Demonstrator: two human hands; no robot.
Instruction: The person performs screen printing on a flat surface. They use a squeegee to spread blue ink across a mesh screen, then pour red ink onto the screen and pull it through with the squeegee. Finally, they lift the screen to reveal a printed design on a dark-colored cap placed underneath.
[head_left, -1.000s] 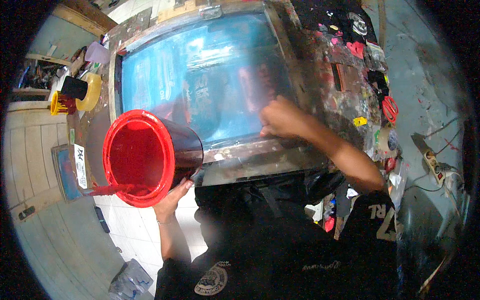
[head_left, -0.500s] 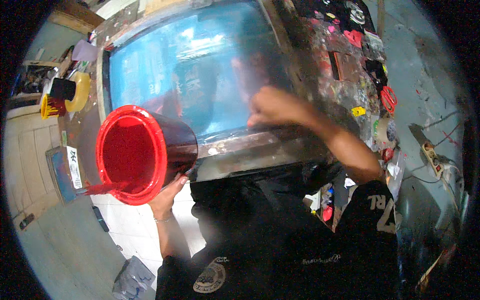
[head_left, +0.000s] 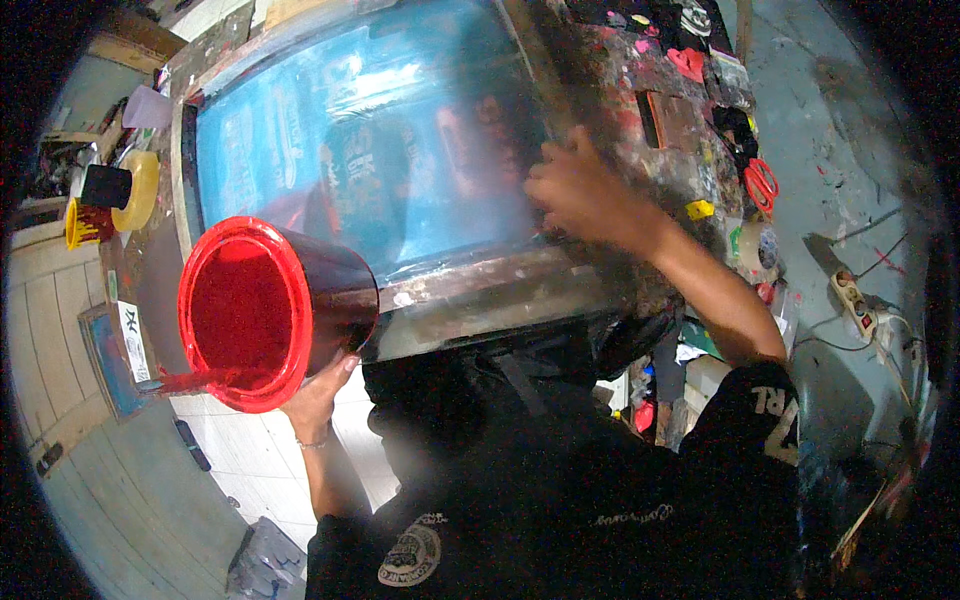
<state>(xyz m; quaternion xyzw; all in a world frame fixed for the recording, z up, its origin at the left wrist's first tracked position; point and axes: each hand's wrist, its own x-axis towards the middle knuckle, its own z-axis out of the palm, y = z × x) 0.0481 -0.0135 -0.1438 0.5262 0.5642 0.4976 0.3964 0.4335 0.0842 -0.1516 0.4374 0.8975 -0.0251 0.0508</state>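
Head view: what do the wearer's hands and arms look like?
No gloves. The left hand has a thin bracelet at the wrist; none seen by the right hand, which is blurred. Forearms are bare. The right sleeve is short and black with pale markings; the left sleeve is black.

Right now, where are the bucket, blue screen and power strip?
Bucket (head_left: pixel 343 298), head view: dark outer wall.
Blue screen (head_left: pixel 368 140), head view: middle of blue surface.
Power strip (head_left: pixel 852 302), head view: socket face.

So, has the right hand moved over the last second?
Yes: judged against the blue printing screen, the right hand has shifted rightward, toward the red-handled scissors.
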